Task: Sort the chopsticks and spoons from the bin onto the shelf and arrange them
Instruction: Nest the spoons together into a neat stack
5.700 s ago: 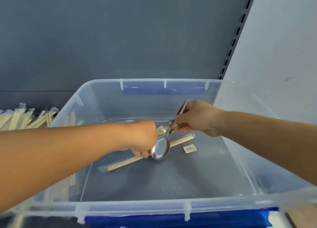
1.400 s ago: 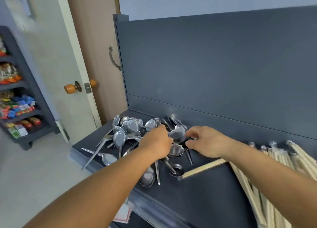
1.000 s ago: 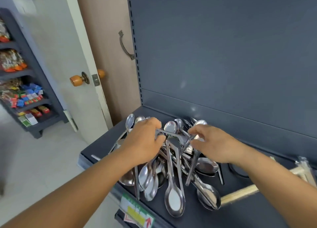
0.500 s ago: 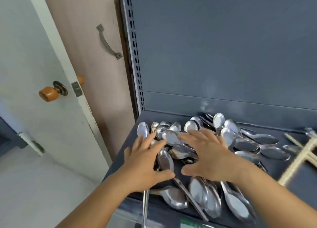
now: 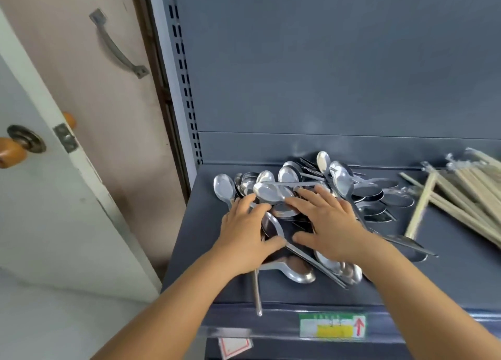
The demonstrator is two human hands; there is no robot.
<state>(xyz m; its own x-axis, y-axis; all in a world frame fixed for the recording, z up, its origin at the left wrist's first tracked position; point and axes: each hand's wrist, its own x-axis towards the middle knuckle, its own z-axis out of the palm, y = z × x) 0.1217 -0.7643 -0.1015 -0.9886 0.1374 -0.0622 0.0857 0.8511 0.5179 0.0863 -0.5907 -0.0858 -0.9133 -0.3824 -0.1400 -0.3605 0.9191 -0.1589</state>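
Head view: both hands, left hand (image 5: pixel 245 235) and right hand (image 5: pixel 329 224), spread flat on jumbled spoons (image 5: pixel 298 197) mid-frame on the shelf (image 5: pixel 447 265); chopsticks (image 5: pixel 466 194) right. Sorted, arranging left; bin unseen.

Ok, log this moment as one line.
stage: arranging | left hand: flat on spoons | right hand: flat on spoons | chopsticks: right, on shelf

Shiny metal spoons (image 5: pixel 344 186) heaped on shelf (image 5: pixel 447 273), wrapped chopsticks (image 5: pixel 466 197) beside.
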